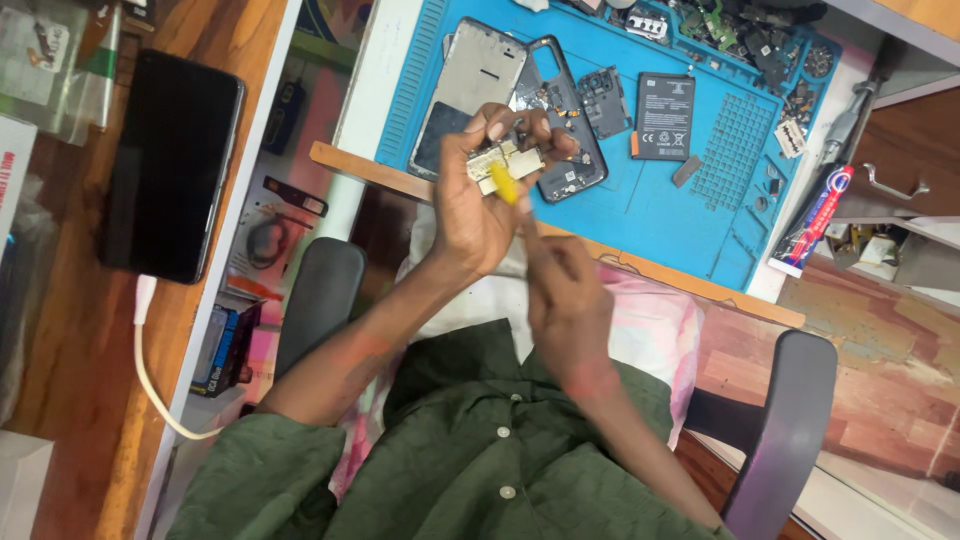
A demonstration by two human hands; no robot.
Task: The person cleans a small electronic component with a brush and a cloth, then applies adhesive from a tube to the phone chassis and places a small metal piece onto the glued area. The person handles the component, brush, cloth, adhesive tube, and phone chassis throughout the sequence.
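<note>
A blue repair mat (650,200) lay on the desk at twelve o'clock from the hands, carrying a grey phone back panel (468,90), a dark phone frame (565,150) beside it, and a black rectangular battery (664,115) with a white printed label at about one o'clock. Loose dark parts (745,35) were heaped along the mat's far edge. At three o'clock a red, white and blue tube (818,215) rested just off the mat. At nine o'clock a black phone (170,165) lay face up on the wooden side surface, a white cable (150,370) running from its near end. Nothing stood between the hands and the mat. The left hand (475,205) was raised with wrist bent, its fingers clamped around a small metal-shielded circuit board (503,162), held above the mat's near edge. The right hand (565,300), lower at five o'clock, had its fingers closed on a yellow-tipped tool (505,183), whose tip touched the board. Both forearms came from green shirt sleeves (300,470).
</note>
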